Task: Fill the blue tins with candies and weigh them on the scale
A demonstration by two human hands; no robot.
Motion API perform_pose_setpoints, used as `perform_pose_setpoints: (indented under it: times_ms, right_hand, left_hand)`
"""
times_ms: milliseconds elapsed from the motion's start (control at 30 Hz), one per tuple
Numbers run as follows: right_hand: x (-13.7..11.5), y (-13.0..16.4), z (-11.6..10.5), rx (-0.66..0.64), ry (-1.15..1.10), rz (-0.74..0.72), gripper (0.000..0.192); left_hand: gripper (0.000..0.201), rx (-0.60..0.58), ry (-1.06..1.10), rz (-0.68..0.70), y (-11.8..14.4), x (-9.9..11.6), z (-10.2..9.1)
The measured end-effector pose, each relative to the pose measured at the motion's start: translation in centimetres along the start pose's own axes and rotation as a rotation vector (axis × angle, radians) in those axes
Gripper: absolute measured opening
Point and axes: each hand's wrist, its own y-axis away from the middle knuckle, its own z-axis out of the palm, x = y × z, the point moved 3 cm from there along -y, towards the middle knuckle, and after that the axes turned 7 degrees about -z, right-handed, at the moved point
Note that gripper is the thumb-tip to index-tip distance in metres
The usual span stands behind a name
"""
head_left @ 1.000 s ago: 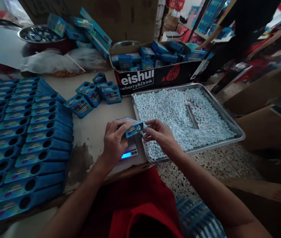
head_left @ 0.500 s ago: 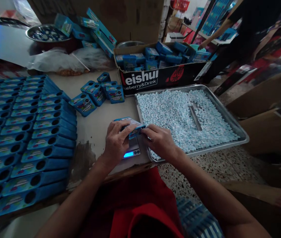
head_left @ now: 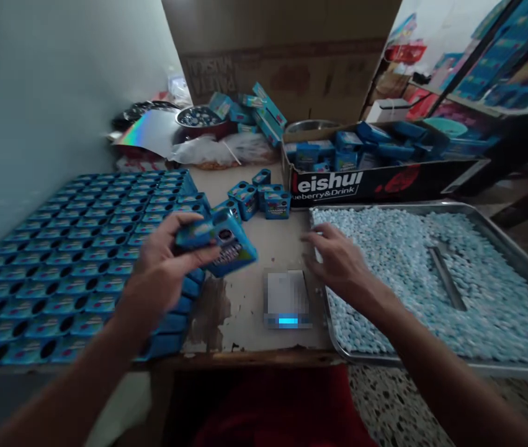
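My left hand point(head_left: 164, 261) grips a small blue candy box point(head_left: 231, 248) with printed lettering, tilted in the air beside the rows of similar boxes point(head_left: 82, 248). My right hand point(head_left: 338, 254) is apart from the box, fingers spread and slightly blurred, over the near-left edge of a metal tray point(head_left: 352, 357). Small pale blue and white candies point(head_left: 384, 261) fill that tray, and a metal scoop-like bar point(head_left: 447, 279) lies on them. Between my hands, a small digital scale point(head_left: 286, 298) with a lit blue display sits on the table.
Several blue boxes point(head_left: 277, 205) stand behind the scale. A black carton point(head_left: 384, 180) holding more blue boxes lies beyond the tray. Farther back are a bowl point(head_left: 202, 121), a clear plastic bag point(head_left: 226, 149) and a large cardboard box point(head_left: 286, 56).
My left hand has carried the box up and left, away from above the scale. The right hand has let go of the box and opened. The view has turned left.
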Motion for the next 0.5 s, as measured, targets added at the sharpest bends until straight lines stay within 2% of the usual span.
perform_pose_setpoints:
  times_ms: [67, 133, 200, 267, 367, 500]
  right_hand:
    - [-2.3, -5.5, 1.4, -0.016, -0.09, -0.072, 0.035]
    - [-4.1, -10.9, 3.3, -0.066, -0.102, -0.098, 0.041]
    - [-5.2, -15.4, 5.2, -0.131, -0.066, -0.127, 0.046]
    - [-5.8, -18.5, 7.1, -0.226, 0.0, -0.149, 0.044]
    - [-6.0, -20.8, 9.2, -0.338, 0.083, -0.144, 0.035]
    - [-6.0, -20.8, 9.4, -0.359, 0.106, -0.108, 0.029]
  left_hand:
    - [0.049, 0.086, -0.159, 0.176, -5.3, 0.7, -3.4]
    - [0.06, 0.132, -0.133, 0.304, -12.1, 0.6, -5.7]
    - [0.063, 0.181, -0.157, 0.339, -18.8, -0.3, -6.8]
    - [0.059, 0.168, -0.208, 0.319, -24.1, -1.7, -7.0]
    - [0.053, 0.07, -0.441, 0.261, -28.6, -4.5, -6.3]
    - [0.05, -0.124, -0.675, 0.214, -30.2, -9.1, -6.2]
